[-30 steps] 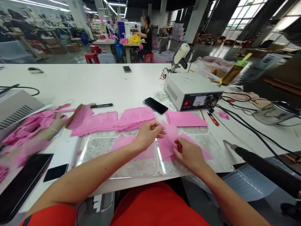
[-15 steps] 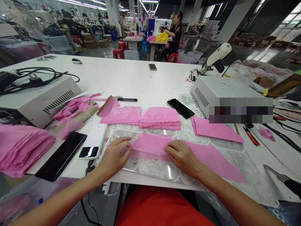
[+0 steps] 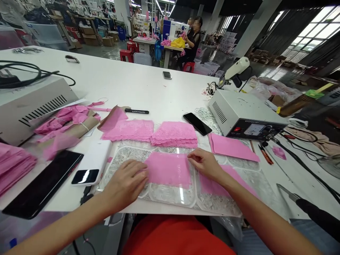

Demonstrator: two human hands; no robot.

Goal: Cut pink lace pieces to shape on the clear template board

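Note:
A thin pink fabric piece (image 3: 168,170) lies flat over a clear divided plastic panel (image 3: 172,195) at the table's near edge. At its left edge is my left hand (image 3: 126,182), fingers curled together on the cloth. My right hand (image 3: 205,163) pinches the upper right corner between thumb and forefinger. Another pink sheet (image 3: 225,182) is partly covered by my right hand and forearm. Just beyond are two stacks of scalloped pink lace pieces, a left stack (image 3: 130,129) and a right stack (image 3: 174,134). A folded pink stack (image 3: 233,147) rests farther right.
A black phone (image 3: 197,123) and a control box (image 3: 247,113) stand right, near orange-handled pliers (image 3: 265,154) and a black-handled cutting tool (image 3: 305,205). To the left are a white power bank (image 3: 92,163), a large black phone (image 3: 44,184) and bundled pink cloth (image 3: 66,120). A marker (image 3: 136,111) lies beyond.
The pink piece, earlier overlapping a second layer, now lies flatter and squarer. My right hand has shifted up to its top corner. The head view has turned and tilted a little.

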